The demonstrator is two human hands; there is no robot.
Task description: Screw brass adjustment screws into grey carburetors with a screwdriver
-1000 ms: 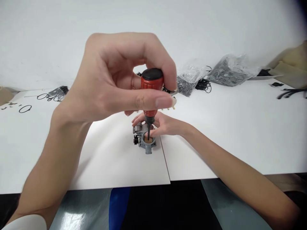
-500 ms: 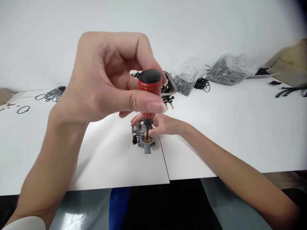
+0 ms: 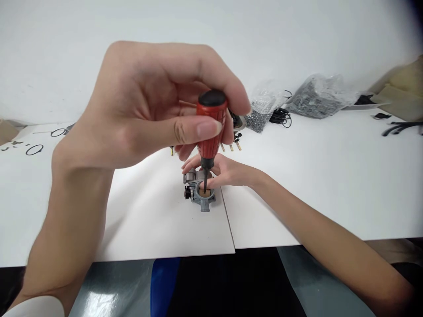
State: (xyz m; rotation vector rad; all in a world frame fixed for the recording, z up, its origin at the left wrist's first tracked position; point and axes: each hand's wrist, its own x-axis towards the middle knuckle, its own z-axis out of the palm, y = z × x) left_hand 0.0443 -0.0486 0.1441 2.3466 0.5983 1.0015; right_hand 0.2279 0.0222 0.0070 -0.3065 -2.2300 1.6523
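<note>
Screwdriver (image 3: 210, 149), tip seemingly inside carburetor (image 3: 205, 206)

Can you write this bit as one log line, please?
left hand: grips red screwdriver | right hand: holds metal part | screwdriver tip: in part's round opening

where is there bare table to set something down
Bare table lies between the right forearm and the black tubes, and between the left forearm and the grey part. It's crowded around that part, under the screwdriver, and at the back by the plastic bags.
</note>
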